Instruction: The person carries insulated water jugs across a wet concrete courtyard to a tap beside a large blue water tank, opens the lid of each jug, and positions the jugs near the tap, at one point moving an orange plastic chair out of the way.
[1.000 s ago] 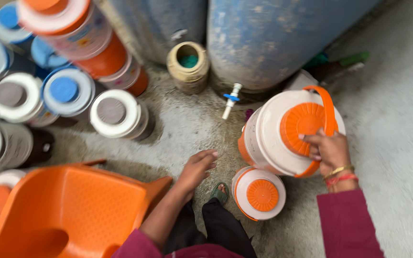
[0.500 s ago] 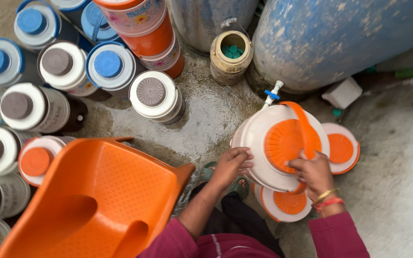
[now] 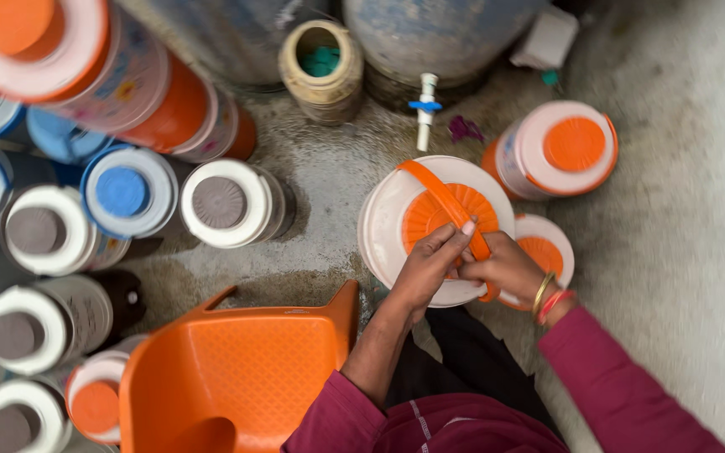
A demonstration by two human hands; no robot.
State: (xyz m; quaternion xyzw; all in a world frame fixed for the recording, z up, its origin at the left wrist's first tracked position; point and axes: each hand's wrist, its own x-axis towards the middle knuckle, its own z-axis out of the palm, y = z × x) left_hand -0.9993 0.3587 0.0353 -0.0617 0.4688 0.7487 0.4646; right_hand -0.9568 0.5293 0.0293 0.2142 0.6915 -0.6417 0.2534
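A large white water jug with an orange lid [image 3: 413,222] stands on the wet floor in front of me, its orange carry handle [image 3: 451,205] arched over the top and a white tap with a blue lever [image 3: 424,109] sticking out at its far side. My left hand [image 3: 430,264] rests on the orange lid, fingers curled on it. My right hand [image 3: 505,267], with bangles at the wrist, grips the lid and the near end of the handle. A smaller orange-lidded jug [image 3: 547,247] sits just behind my right hand.
An orange plastic chair [image 3: 237,377] stands at my lower left. Several jugs with blue, grey and orange lids [image 3: 123,193] crowd the left side. Another orange-lidded jug [image 3: 564,147] stands at right. Blue drums [image 3: 430,33] and a small open tan jar [image 3: 322,63] lie beyond.
The big jug now stands in front of me near the chair. My left hand has moved from the floor onto the orange lid, joining my right hand.
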